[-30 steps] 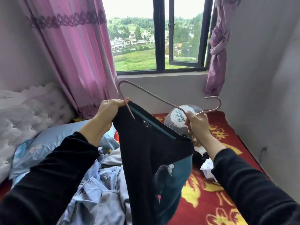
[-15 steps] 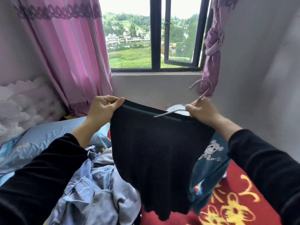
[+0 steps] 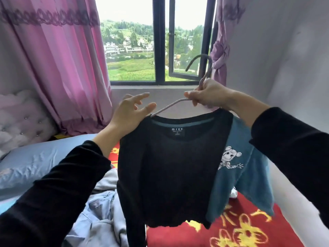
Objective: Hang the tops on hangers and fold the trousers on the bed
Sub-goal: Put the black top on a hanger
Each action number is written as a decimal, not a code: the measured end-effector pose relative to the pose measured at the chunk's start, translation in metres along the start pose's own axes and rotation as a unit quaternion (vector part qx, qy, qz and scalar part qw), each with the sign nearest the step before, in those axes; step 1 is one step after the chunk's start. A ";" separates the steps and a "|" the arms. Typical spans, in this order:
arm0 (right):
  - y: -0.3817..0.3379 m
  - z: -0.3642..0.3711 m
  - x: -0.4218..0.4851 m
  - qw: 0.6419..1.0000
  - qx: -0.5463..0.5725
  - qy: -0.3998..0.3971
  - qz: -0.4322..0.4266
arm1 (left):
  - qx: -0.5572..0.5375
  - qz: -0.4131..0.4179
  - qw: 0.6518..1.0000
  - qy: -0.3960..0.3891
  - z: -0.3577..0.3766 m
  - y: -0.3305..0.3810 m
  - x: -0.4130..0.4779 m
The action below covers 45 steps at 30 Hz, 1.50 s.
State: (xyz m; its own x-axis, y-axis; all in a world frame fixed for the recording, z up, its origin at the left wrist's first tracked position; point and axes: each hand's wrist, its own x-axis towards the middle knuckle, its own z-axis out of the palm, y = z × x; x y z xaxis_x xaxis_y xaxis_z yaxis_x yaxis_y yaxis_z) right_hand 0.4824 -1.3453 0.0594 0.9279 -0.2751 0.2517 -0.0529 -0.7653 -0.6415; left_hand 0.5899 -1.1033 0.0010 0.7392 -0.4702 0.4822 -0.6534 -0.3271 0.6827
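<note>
Black knit top with a teal printed panel [image 3: 169, 166] hangs in the air above the bed with the red flowered cover [image 3: 249, 229], threaded on a thin grey wire hanger [image 3: 167, 107]. Of the hands, the right hand [image 3: 208, 98] grips the hanger's neck below the hook. The left hand [image 3: 131, 113] is released, fingers spread, beside the top's shoulder. This top looks all but hung, while the pale blue denim jeans [image 3: 99, 207] lie crumpled and unfolded. The top's long axis is vertical, collar up and hem down, with the label facing the camera.

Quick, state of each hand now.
Left hand: open, fingers spread at the shoulder of the black knit top.
Right hand: gripping the thin grey metal hanger.
</note>
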 end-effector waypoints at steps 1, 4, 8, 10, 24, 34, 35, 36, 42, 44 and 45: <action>0.002 -0.001 -0.002 1.000 -0.001 0.013 0.005 | 0.029 0.006 0.999 -0.019 0.000 -0.004 -0.004; 0.012 -0.005 -0.004 0.997 0.023 0.067 0.019 | 0.089 -0.031 0.992 -0.083 0.006 -0.026 -0.022; 0.016 -0.001 -0.003 0.991 0.040 0.120 0.036 | 0.093 -0.110 0.988 -0.062 0.017 -0.052 -0.040; 0.017 -0.002 -0.003 0.989 0.028 0.142 0.031 | 0.094 -0.110 0.989 -0.032 0.015 -0.058 -0.041; -0.021 0.015 -0.011 0.990 0.013 0.121 -0.070 | 0.192 0.057 0.978 0.064 -0.019 -0.022 -0.015; -0.051 0.049 -0.014 0.997 0.031 0.039 -0.058 | 0.077 0.000 0.997 0.000 -0.027 -0.016 -0.030; -0.052 0.049 -0.013 0.997 0.031 0.033 -0.063 | 0.074 0.003 0.997 0.003 -0.028 -0.015 -0.031; -0.052 0.049 -0.014 0.997 0.034 0.022 -0.072 | 0.076 0.007 0.997 0.012 -0.030 -0.013 -0.031; -0.005 0.049 -0.029 0.997 -0.024 0.010 -0.070 | 0.061 0.010 0.991 0.117 -0.061 -0.022 -0.035; 0.008 0.055 -0.040 0.999 -0.022 0.015 -0.029 | 0.036 -0.006 0.991 0.125 -0.076 -0.027 -0.044; 0.004 0.060 -0.043 0.999 -0.014 0.018 -0.033 | 0.032 -0.010 0.991 0.126 -0.082 -0.027 -0.050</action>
State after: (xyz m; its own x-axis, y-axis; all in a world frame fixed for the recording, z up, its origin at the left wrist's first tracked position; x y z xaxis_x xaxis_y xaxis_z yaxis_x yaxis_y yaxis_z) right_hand 0.4642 -1.3015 0.0030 0.9162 -0.2439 0.3179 -0.0037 -0.7985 -0.6020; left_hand 0.5838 -1.0038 0.0033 0.7646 -0.2451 0.5960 -0.6406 -0.3904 0.6612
